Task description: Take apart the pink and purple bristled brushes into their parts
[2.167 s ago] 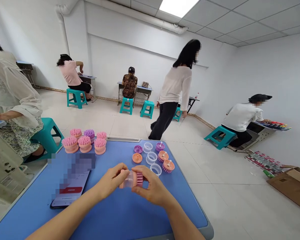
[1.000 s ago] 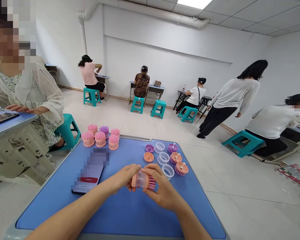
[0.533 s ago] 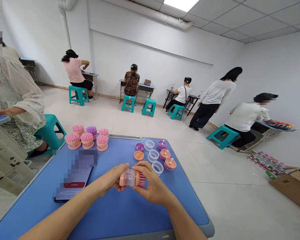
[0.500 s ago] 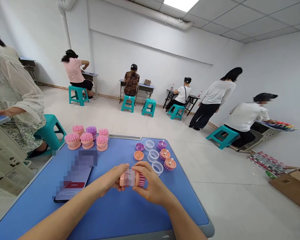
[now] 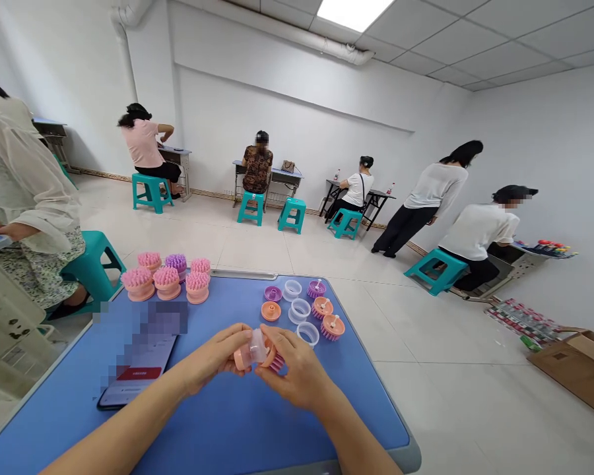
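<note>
On the blue table (image 5: 237, 435), pink-bristled brushes (image 5: 140, 284) have peach bases, one purple-bristled brush (image 5: 175, 262) stands behind them, and a floral skirt (image 5: 24, 290) rests on a teal stool (image 5: 96, 257) left of the table.

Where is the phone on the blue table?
In the head view, the phone lies left of the left hand, just below the pink brushes.

Blue table (image 5: 228, 435), pink brushes (image 5: 167, 277), phone (image 5: 133, 389) (blurred), clear rings (image 5: 299, 311)
</note>
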Motion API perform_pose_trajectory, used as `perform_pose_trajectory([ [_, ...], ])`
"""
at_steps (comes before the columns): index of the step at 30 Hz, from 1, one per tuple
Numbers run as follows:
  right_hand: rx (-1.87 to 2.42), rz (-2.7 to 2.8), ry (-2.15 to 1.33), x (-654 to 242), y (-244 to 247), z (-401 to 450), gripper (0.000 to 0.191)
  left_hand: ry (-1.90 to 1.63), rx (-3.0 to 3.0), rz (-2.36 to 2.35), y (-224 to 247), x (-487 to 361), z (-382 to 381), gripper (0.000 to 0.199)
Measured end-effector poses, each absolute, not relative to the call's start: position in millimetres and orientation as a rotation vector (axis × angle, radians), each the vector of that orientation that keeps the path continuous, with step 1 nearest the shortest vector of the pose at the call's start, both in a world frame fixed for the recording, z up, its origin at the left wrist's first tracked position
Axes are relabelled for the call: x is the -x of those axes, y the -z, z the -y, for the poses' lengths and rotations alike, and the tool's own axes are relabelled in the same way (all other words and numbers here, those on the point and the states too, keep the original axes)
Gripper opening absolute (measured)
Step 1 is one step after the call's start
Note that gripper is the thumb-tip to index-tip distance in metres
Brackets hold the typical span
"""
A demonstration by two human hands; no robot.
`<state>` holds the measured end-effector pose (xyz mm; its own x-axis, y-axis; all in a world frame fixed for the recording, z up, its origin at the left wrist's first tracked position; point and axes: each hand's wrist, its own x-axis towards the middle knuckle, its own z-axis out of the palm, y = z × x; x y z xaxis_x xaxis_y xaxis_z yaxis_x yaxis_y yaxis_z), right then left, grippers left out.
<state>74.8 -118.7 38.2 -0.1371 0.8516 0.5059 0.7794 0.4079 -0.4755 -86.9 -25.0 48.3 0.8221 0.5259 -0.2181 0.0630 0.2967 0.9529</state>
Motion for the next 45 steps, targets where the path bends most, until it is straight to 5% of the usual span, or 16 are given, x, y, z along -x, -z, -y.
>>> perform_pose_trajectory([
  [9, 1.527, 1.534, 0.084, -97.3, -50.6, 121.2, 0.032, -0.409, -1.214, -0.631, -52.8, 85.0, 22.9, 0.04],
  [21, 1.616, 0.805, -0.079, -150.4, -26.3, 151.7, 0.046, -0.467, -1.329, -0.664, -50.8, 82.8, 23.3, 0.065],
  [37, 1.961, 0.909, -0.002, -155.1, 4.2, 168.6, 0.051, -0.469, -1.515, -0.717, -45.1, 78.4, 20.2, 0.058],
  [45, 1.898, 0.901, 0.146, -156.3, 7.6, 161.5, 0.056, -0.455, -1.591, -0.737, -1.5, 66.2, -8.2, 0.048],
])
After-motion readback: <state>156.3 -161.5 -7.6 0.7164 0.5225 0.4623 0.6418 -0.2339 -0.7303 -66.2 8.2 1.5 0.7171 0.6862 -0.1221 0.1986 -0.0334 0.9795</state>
